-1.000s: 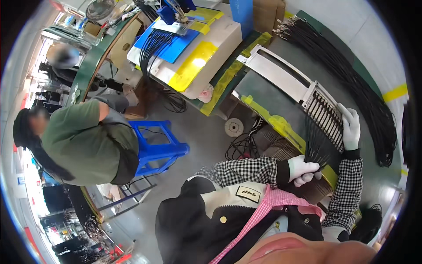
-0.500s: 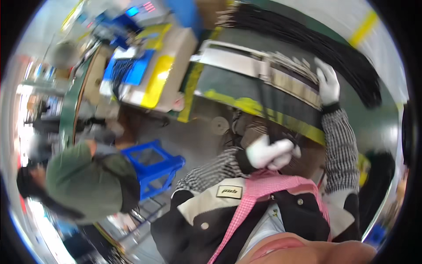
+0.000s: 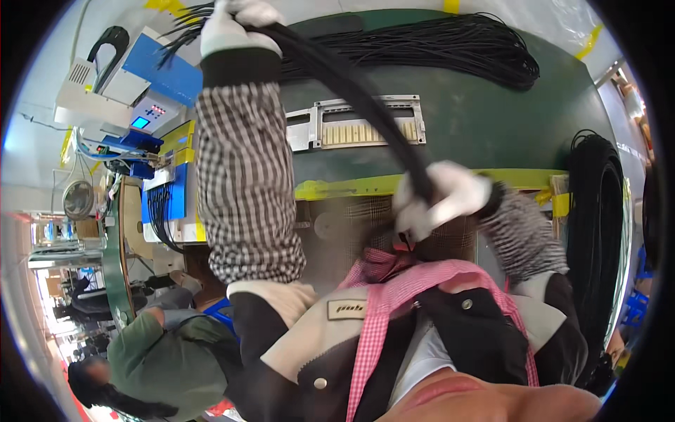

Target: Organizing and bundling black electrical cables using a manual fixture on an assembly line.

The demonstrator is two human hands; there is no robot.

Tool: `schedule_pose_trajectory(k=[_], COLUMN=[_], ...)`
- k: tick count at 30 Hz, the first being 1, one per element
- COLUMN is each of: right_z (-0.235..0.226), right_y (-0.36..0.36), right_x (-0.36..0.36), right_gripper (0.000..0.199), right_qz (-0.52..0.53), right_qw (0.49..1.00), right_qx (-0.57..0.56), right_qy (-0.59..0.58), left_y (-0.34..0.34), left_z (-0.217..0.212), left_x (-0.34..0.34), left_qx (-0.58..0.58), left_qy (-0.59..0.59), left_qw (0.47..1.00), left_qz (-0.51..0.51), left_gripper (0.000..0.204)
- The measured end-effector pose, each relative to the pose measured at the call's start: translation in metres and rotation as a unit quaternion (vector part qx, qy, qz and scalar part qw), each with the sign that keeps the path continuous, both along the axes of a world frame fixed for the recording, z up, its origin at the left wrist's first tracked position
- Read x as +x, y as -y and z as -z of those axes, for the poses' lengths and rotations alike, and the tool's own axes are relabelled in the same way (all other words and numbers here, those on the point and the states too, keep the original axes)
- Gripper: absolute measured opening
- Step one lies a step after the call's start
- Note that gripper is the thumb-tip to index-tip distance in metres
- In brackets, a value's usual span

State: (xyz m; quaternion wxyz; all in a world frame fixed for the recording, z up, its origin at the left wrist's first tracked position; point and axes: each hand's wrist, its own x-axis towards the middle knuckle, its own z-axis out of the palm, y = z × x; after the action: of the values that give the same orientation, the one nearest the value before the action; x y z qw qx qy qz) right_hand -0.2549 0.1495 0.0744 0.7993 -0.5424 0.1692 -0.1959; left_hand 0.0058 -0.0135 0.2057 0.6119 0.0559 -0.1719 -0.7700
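Observation:
A thick bundle of black cables [image 3: 348, 81] stretches diagonally between my two gloved hands. Up at the far left, my left hand [image 3: 239, 27] is closed around it near its loose ends, which fan out past the fingers. Close to my body, my right hand [image 3: 443, 197] is wrapped around the lower part of the bundle, somewhat blurred. Beneath the bundle, a metal frame [image 3: 420, 119] lies on the green table, holding a row of brass-coloured pieces [image 3: 344, 134]. Part of the frame is hidden by the bundle and my left sleeve.
Another black cable bundle [image 3: 457, 53] lies along the back of the green table [image 3: 492, 126]. More black cables [image 3: 594, 183] hang at the right. A blue and white machine [image 3: 151, 84] stands at the left, with a co-worker in green [image 3: 172, 359] below it.
My left hand has gone from near my body to the far left and now grips the cable bundle. My right hand has come back from beside the metal frame toward my body, holding the bundle.

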Motion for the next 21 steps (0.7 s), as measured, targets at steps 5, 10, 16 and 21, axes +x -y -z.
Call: schedule_pose_trajectory(k=[5,10,16,21], right_z=[-0.104,-0.090,0.010,0.056], right_y=[0.070,0.174,0.226,0.210], right_x=[-0.106,-0.207,-0.167,-0.138], right_gripper=[0.057,0.046,0.055,0.065], right_qz=[0.088,0.260,0.150,0.344], right_qw=[0.890,0.670,0.341,0.335], right_qx=[-0.176,-0.478,-0.515,-0.653], right_qy=[-0.412,-0.505,-0.772,-0.586], left_y=[0.068,0.094,0.136,0.133], left_z=[0.058,0.111,0.204,0.197], left_x=[0.024,-0.053,-0.066,-0.074], left_qx=[-0.059,0.074,0.087,0.242], left_qy=[0.068,-0.057,-0.117,-0.053], left_qw=[0.971,0.973,0.975,0.944], left_qz=[-0.222,-0.212,-0.166,-0.219], left_gripper=[0.027,0.016,0.019,0.014])
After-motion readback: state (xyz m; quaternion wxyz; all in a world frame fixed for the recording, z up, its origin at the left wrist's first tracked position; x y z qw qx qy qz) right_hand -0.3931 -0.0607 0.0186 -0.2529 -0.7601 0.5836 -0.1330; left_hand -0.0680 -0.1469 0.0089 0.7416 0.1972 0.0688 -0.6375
